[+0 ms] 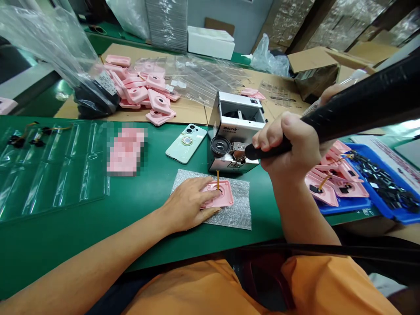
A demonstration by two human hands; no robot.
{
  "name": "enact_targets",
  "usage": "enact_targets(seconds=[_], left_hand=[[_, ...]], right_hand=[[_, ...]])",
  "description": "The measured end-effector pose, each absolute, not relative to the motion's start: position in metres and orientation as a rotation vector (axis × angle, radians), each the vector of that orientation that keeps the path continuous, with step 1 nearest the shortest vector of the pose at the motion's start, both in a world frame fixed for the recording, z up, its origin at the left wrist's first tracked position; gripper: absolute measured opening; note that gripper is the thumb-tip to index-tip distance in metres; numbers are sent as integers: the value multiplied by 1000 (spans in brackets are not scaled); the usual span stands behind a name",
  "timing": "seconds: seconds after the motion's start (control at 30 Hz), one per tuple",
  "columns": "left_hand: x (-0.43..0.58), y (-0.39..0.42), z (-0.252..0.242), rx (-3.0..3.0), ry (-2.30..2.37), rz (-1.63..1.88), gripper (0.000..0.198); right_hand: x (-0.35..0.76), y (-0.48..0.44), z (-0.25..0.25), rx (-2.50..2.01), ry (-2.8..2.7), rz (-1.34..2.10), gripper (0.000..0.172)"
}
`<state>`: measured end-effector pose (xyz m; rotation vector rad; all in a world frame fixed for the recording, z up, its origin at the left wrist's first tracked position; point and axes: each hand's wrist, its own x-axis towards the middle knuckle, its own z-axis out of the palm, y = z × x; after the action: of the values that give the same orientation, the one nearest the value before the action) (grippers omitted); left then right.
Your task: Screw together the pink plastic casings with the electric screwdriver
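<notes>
Left hand (187, 205) lies spread, fingers pressing a pink plastic case (225, 197) onto bubble wrap (236, 218) beneath that palm; my right hand (285, 144) is clenched round a black electric screwdriver (344, 105), its tip just beside a metal screw feeder (236, 118) left of that hand.

Smooth matt plastic is shown by the pink housing (220, 195) — laid on crinkled clear bubble wrap (236, 216) — while the electric screwdriver (357, 94) is finished in textured black, the screw feeder (236, 116) in bright sheet metal.
</notes>
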<state>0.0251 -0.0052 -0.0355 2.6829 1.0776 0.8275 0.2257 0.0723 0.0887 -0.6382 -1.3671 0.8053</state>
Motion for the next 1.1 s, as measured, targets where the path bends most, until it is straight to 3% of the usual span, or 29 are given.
enact_targets(seconds=[0.1, 0.27, 0.47, 0.73, 1.1], left_hand=[[23, -6, -35, 2666, 1098, 797, 42], [22, -6, -36, 2651, 1060, 793, 43], [25, -6, -45, 2495, 1137, 872, 70], [27, -5, -47, 2490, 1087, 901, 71], [26, -4, -48, 2473, 1075, 878, 78]], right_hand=[[221, 82, 92, -571, -1370, 681, 54], [219, 88, 87, -560, -1353, 799, 43], [212, 54, 78, -600, -1312, 1114, 36], [192, 30, 55, -684, -1372, 1256, 54], [196, 30, 51, -685, -1417, 1246, 47]])
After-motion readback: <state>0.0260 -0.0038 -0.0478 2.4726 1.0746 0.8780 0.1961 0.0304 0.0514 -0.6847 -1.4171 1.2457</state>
